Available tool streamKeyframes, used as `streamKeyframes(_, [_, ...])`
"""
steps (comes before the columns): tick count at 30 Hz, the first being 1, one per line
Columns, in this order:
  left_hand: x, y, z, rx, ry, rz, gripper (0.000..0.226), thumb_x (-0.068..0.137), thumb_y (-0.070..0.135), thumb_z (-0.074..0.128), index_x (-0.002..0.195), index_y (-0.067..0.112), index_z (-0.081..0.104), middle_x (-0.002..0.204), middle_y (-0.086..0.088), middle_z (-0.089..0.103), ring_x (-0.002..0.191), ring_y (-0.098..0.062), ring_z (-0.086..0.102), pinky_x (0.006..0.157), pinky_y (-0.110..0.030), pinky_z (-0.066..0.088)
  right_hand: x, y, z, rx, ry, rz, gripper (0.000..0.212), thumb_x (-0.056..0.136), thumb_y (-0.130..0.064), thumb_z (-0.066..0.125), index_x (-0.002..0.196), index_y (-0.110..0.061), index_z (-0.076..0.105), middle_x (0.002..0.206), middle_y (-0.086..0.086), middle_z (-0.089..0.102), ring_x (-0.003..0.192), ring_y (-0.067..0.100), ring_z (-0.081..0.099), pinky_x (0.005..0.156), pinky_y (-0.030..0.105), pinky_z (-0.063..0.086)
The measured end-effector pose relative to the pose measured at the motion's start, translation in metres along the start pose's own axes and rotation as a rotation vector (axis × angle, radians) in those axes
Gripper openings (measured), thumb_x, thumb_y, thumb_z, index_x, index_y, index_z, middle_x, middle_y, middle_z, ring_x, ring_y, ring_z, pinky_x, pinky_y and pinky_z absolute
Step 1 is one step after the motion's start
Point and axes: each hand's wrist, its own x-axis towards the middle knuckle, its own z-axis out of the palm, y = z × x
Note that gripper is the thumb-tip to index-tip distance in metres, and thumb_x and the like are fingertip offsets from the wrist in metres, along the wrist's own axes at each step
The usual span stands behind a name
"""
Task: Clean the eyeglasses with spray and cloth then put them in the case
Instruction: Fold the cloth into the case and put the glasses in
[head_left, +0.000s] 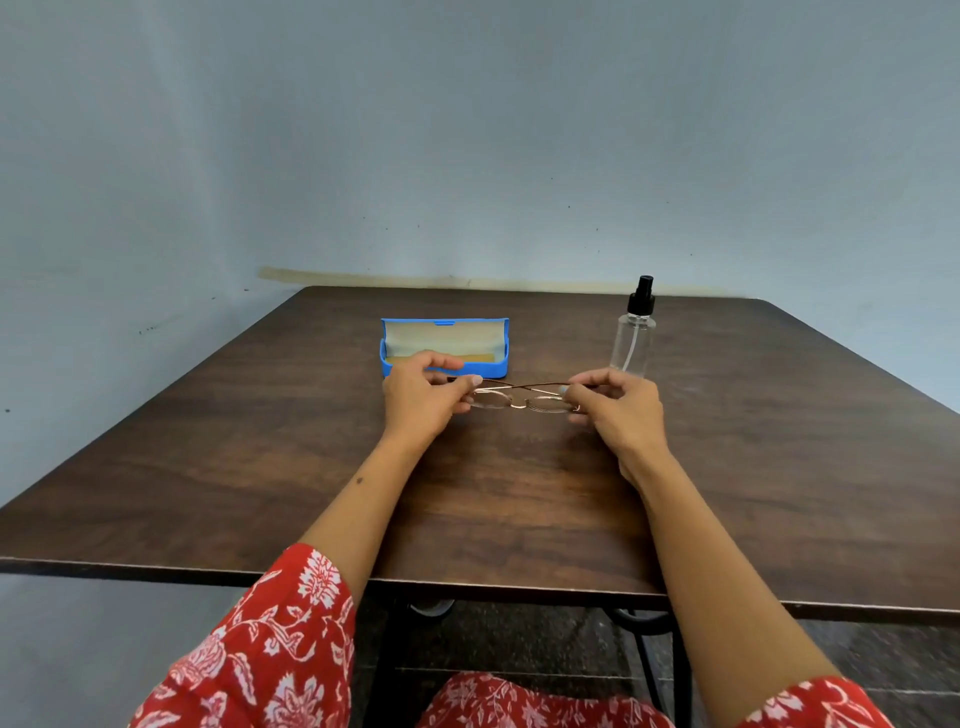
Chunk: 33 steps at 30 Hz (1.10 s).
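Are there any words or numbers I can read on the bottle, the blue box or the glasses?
None can be read.
Spray bottle: clear, with no label showing.
Blue case: plain, no print visible.
Glasses: any marking on the frame is too small to tell.

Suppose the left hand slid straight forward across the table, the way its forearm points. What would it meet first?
Probably the open blue eyeglasses case, which lies just beyond the left hand holding the eyeglasses. Depth is hard to judge, but nothing else shows between them.

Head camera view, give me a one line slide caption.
Both hands hold folded eyeglasses before an open blue case and spray bottle.
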Motion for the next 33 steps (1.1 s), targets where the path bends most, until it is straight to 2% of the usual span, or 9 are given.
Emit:
streamKeyframes(2, [0.003,0.000,-0.003,-0.105,0.037,-0.099,0.025,0.070,0.003,0.080,0.088,0.003,0.063,0.074,-0.016,0.067,0.053,-0.008,0.067,0.051,-0.021,0.056,0.000,-0.002,0.001,0.092,-0.054,0.053,0.011,0.077,-0.006,0.073,0.067,-0.011,0.069,0.069,0.005,0.066,0.061,0.010,0.063,0.069,0.026,0.058])
streamKeyframes(7, [0.009,-0.005,-0.010,-0.292,0.106,-0.280,0.031,0.064,0.000,0.083,0.076,0.002,0.055,0.078,-0.016,0.066,0.050,-0.011,0.066,0.051,-0.022,0.057,0.000,-0.004,0.006,0.247,-0.181,0.114,0.018,0.083,0.007,0.059,0.069,0.001,0.069,0.076,0.010,0.068,0.078,0.015,0.063,0.079,0.027,0.057])
streamKeyframes(10, [0.010,-0.003,-0.011,-0.397,0.115,-0.335,0.024,0.067,0.004,0.081,0.072,0.000,0.058,0.077,-0.015,0.067,0.052,-0.012,0.066,0.055,-0.020,0.057,0.002,-0.001,0.010,0.247,-0.209,0.119,0.014,0.080,0.016,0.058,0.083,0.007,0.068,0.081,0.014,0.066,0.076,0.018,0.062,0.075,0.022,0.056])
streamKeyframes(15, [0.013,0.002,-0.015,-0.531,0.131,-0.406,0.019,0.074,0.007,0.076,0.081,-0.004,0.063,0.083,-0.017,0.068,0.068,-0.020,0.068,0.053,-0.020,0.057,0.011,-0.001,0.016,0.274,-0.266,0.141,0.012,0.083,0.013,0.059,0.089,0.006,0.066,0.079,0.010,0.066,0.066,0.009,0.066,0.064,0.016,0.056])
streamKeyframes(18, [0.016,0.001,-0.014,-0.583,0.153,-0.422,0.019,0.078,0.013,0.073,0.079,-0.004,0.062,0.078,-0.014,0.067,0.055,-0.017,0.068,0.058,-0.024,0.059,0.017,0.000,0.022,0.256,-0.272,0.138,0.010,0.085,0.009,0.059,0.092,0.006,0.065,0.077,0.009,0.066,0.064,0.008,0.064,0.064,0.016,0.056])
streamKeyframes(21, [0.020,0.003,-0.016,-0.570,0.184,-0.407,0.020,0.085,0.013,0.067,0.073,-0.002,0.061,0.075,-0.014,0.066,0.050,-0.015,0.067,0.064,-0.029,0.060,0.023,0.001,0.029,0.236,-0.268,0.123,0.008,0.086,0.006,0.059,0.091,0.004,0.065,0.078,0.010,0.064,0.064,0.009,0.061,0.065,0.016,0.056])
streamKeyframes(25, [0.023,0.007,-0.025,-0.548,0.111,-0.357,0.006,0.084,-0.008,0.055,0.084,-0.008,0.062,0.088,-0.024,0.066,0.077,-0.028,0.069,0.069,-0.029,0.059,0.030,0.002,0.040,0.229,-0.234,0.108,0.005,0.087,0.002,0.060,0.089,0.002,0.065,0.073,0.011,0.061,0.051,0.004,0.060,0.059,0.014,0.054])
streamKeyframes(27, [0.027,0.005,-0.031,-0.508,0.087,-0.326,0.015,0.082,-0.014,0.057,0.097,-0.009,0.060,0.090,-0.022,0.066,0.086,-0.029,0.067,0.071,-0.028,0.059,0.033,0.001,0.048,0.217,-0.204,0.100,0.005,0.088,-0.002,0.061,0.089,0.001,0.066,0.070,0.009,0.061,0.049,0.003,0.057,0.056,0.014,0.053])
streamKeyframes(33, [0.045,-0.004,-0.042,-0.258,0.164,-0.192,0.016,0.081,0.001,0.069,0.097,-0.002,0.067,0.075,-0.008,0.065,0.068,-0.015,0.062,0.056,-0.015,0.055,0.046,0.002,0.074,0.053,-0.064,-0.006,0.012,0.084,-0.021,0.070,0.094,-0.015,0.072,0.076,-0.006,0.065,0.069,0.005,0.051,0.064,0.017,0.040])
